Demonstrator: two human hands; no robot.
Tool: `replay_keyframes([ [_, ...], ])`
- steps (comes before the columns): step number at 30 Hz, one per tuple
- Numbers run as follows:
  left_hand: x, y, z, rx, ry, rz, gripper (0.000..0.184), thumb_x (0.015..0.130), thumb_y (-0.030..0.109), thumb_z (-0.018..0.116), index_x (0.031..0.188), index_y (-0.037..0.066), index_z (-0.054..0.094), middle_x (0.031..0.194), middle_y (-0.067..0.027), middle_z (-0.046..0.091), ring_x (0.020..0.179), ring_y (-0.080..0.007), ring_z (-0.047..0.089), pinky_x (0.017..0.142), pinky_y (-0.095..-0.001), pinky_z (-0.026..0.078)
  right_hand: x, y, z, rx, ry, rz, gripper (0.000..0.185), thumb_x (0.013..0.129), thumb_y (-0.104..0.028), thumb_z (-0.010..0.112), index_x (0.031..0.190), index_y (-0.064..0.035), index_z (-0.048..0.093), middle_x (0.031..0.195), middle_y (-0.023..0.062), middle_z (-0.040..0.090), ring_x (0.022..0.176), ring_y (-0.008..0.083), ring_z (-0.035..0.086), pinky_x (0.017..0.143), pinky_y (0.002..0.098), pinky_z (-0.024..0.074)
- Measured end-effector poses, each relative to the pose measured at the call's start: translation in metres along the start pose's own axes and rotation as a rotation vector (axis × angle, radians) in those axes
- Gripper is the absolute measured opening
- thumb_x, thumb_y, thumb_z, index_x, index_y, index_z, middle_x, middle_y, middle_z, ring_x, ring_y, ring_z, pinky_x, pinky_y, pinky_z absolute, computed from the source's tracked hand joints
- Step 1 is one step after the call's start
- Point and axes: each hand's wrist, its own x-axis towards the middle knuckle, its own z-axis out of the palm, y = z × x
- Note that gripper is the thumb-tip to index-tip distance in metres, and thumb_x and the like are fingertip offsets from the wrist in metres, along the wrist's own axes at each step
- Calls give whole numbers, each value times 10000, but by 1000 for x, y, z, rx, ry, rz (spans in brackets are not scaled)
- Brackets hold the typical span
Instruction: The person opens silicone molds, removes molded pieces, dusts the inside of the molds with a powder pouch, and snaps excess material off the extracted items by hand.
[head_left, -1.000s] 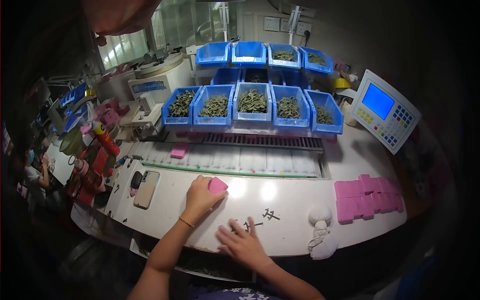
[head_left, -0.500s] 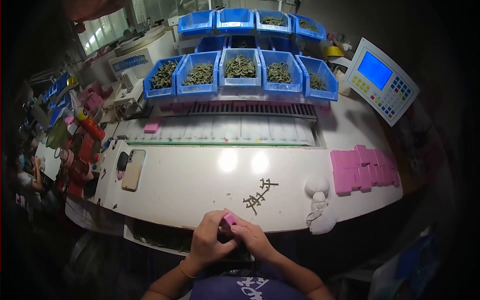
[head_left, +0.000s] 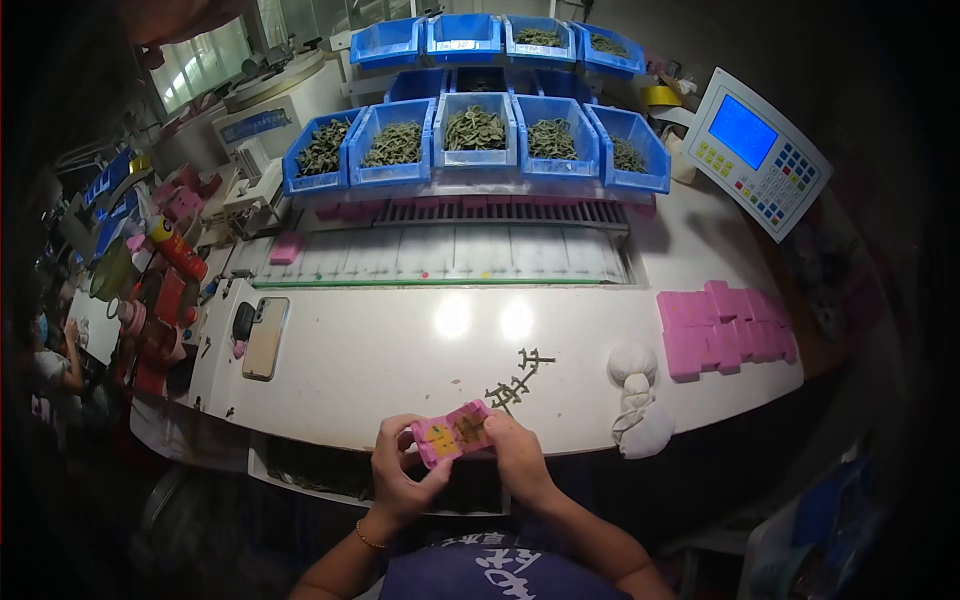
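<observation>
A small pink two-part mould (head_left: pixel 425 452) is spread open like a book above the table's front edge. Its left half shows a yellow inner area, its right half a dark greenish one. My left hand (head_left: pixel 400 478) grips the left half between thumb and fingers. The right half is held by my right hand (head_left: pixel 518 458), thumb and fingers at its outer edge. Just beyond the mould, several grey-green branched pieces (head_left: pixel 521 383) lie on the white table, the nearest partly hidden behind my right hand's side.
Blue bins (head_left: pixel 395 175) with green-grey pieces are racked at the back. A keypad with a screen (head_left: pixel 745 137) stands right, above joined pink blocks (head_left: pixel 725 335). A white knotted cloth bag (head_left: pixel 640 400) lies nearer. A phone (head_left: pixel 266 340) lies left; another person (head_left: pixel 60 365) is at far left.
The pink mould was closed in my hands and is now opened into two halves, its inner faces showing. My hands have moved apart, and the camera view has shifted slightly.
</observation>
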Motion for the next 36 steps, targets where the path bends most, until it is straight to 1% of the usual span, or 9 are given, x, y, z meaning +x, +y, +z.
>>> replay_keyframes([
  [5,4,-3,-18,-92,54,-60,480,820,-27,648,1257,-35,449,1128,-150,564,992,-182,660,770,-291,583,-4,-7,14,-402,28,-134,408,1033,-186,442,1394,4,468,915,199,682,757,243,654,761,341,512],
  [8,9,-1,-21,105,112,-14,366,853,16,618,1212,-8,552,993,-144,657,843,-124,659,693,-258,542,-5,-13,14,-484,4,-60,427,1027,-117,449,1441,-16,426,923,120,642,770,127,611,748,295,510],
  [12,-2,-4,-27,319,62,13,306,866,39,639,1167,6,597,940,-131,674,788,-100,647,679,-251,535,3,-6,15,-417,-8,-27,463,1004,-71,477,1458,-37,393,924,151,648,797,206,658,756,315,520],
  [14,-14,-10,-24,160,79,-15,273,873,71,689,1130,12,619,873,-103,682,736,-93,644,657,-243,526,20,-2,15,-676,44,-510,507,951,-7,524,1441,-55,404,977,186,656,884,309,673,778,359,530],
  [18,-17,26,-18,-65,-7,-143,260,850,117,769,1032,8,619,822,-62,664,691,-79,625,596,-248,510,38,-35,18,-715,-247,-532,593,811,-11,651,1372,-83,476,1063,148,660,975,328,640,836,390,516],
  [20,-12,30,-21,-66,300,-209,187,856,106,754,961,15,629,788,-57,636,670,-94,626,580,-264,512,43,-49,22,-815,-311,-571,581,801,-32,673,1351,-91,494,1052,127,660,960,314,627,835,378,510],
  [24,18,30,-31,507,82,33,132,874,90,706,929,9,617,759,-116,625,625,-201,643,576,-301,509,50,-41,31,-917,-404,-691,525,798,-92,706,1293,-97,532,1047,91,629,925,287,588,841,366,495],
  [29,22,23,-34,519,168,24,149,922,144,659,891,12,598,684,-153,611,624,-310,644,578,-371,498,36,-32,27,-728,-276,-736,519,790,-103,720,1276,-84,536,1135,127,576,944,281,587,870,391,485],
  [36,26,-11,-47,175,73,-275,312,1030,260,445,829,34,521,639,-59,541,532,-124,487,502,-304,415,19,-6,8,-1048,-118,-705,414,819,-72,682,1216,-42,569,1082,143,568,933,307,596,783,392,516],
])
